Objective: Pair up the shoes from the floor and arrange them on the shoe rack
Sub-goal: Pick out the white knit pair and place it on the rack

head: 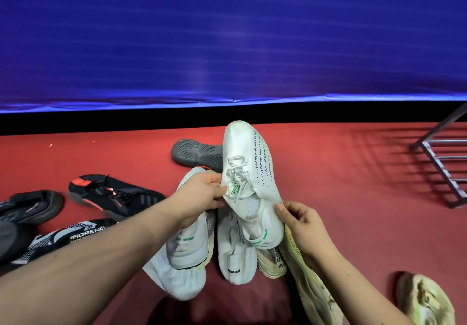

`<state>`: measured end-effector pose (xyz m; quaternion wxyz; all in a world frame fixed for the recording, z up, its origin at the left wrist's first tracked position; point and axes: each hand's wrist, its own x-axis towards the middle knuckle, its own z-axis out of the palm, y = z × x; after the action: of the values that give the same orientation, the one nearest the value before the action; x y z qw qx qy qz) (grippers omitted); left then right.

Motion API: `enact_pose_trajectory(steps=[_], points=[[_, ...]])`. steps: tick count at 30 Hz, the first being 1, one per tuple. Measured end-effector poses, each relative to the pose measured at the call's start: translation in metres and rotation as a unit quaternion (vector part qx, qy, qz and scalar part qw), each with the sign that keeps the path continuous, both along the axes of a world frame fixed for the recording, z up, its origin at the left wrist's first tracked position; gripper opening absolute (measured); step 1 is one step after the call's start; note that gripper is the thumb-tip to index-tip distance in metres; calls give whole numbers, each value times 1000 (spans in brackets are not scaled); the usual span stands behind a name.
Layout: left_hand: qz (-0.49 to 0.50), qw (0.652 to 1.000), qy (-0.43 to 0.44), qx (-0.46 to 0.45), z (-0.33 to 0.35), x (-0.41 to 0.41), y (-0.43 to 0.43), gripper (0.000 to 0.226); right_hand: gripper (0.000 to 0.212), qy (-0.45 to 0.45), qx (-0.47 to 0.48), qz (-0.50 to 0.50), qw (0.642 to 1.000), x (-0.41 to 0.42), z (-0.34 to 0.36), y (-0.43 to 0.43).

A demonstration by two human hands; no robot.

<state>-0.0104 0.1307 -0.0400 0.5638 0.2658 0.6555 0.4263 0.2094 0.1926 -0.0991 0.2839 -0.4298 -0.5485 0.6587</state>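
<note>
A white knit sneaker [249, 173] (black dotted side, green tongue logo) is pinched by the left hand [202, 193] and right hand [300, 226].

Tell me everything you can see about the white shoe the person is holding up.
The white shoe is a knit-looking sneaker with white laces, rows of small dark dots along one side, and green marks on the tongue and heel. It is lifted above the pile, toe pointing away from the wearer, its top facing the camera. The left hand pinches it near the laces; the right hand grips its heel side. Other pale shoes lie beneath it on the red floor.
</note>
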Motion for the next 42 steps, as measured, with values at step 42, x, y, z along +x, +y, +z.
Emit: enact_pose_trajectory(steps=[42], points=[[121, 966, -45, -224, -12, -51, -86, 27, 6, -114, -283, 41, 952, -27, 27, -28]])
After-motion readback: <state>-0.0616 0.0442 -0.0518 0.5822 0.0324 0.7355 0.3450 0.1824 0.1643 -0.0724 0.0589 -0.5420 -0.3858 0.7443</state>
